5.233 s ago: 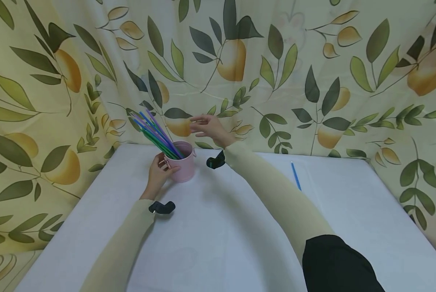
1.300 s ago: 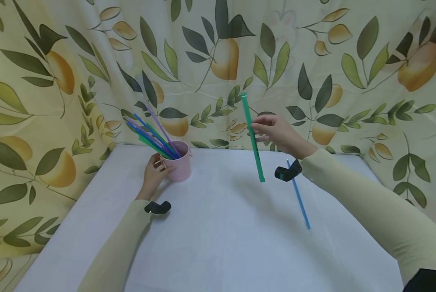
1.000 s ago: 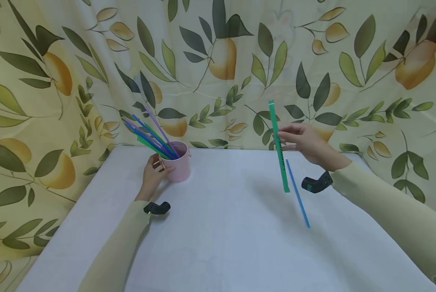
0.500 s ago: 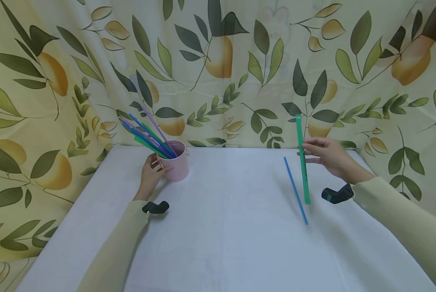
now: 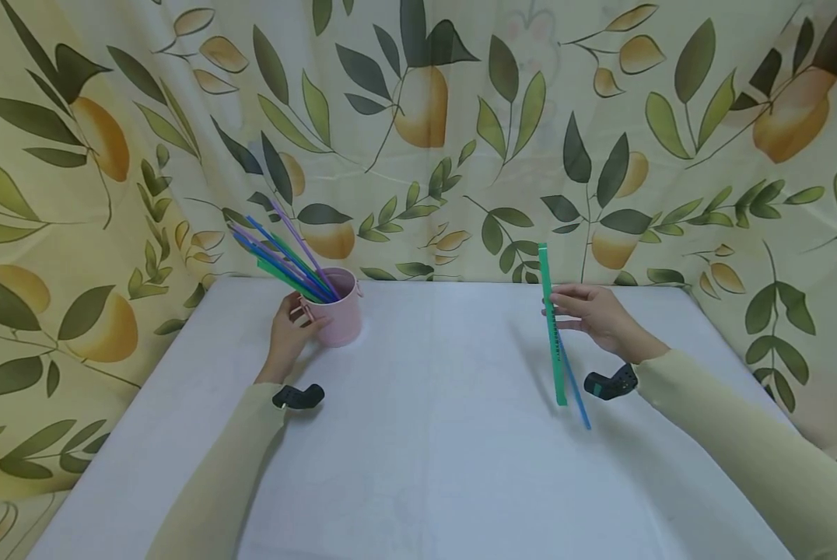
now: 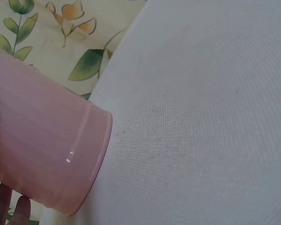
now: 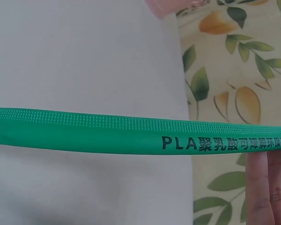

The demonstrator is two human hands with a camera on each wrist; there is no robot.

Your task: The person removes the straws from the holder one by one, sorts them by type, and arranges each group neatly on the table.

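My left hand (image 5: 288, 338) holds the side of a small pink bucket (image 5: 343, 323) that stands toward the back left of the table. Several blue, green and purple straws (image 5: 295, 260) lean out of it to the left. In the left wrist view the bucket (image 6: 47, 126) fills the left side, with fingertips (image 6: 21, 211) below it. My right hand (image 5: 600, 315) pinches a green wrapped straw (image 5: 554, 350), held nearly upright. Its wrapper (image 7: 107, 133) shows printed "PLA" lettering in the right wrist view. Behind its lower part, a blue straw (image 5: 578, 397) lies on the table, partly covered.
A white cloth covers the table (image 5: 418, 451). Behind it and at the left hangs a curtain (image 5: 418, 210) patterned with fruit and leaves. A black wrist camera (image 5: 298, 397) is worn on the left wrist and another camera (image 5: 611, 382) on the right.
The right hand, earlier bare above the bucket, has carried a green wrapped straw rightward. In the last half second it moved slightly left and down, overlapping the blue straw. The left hand stayed on the bucket.
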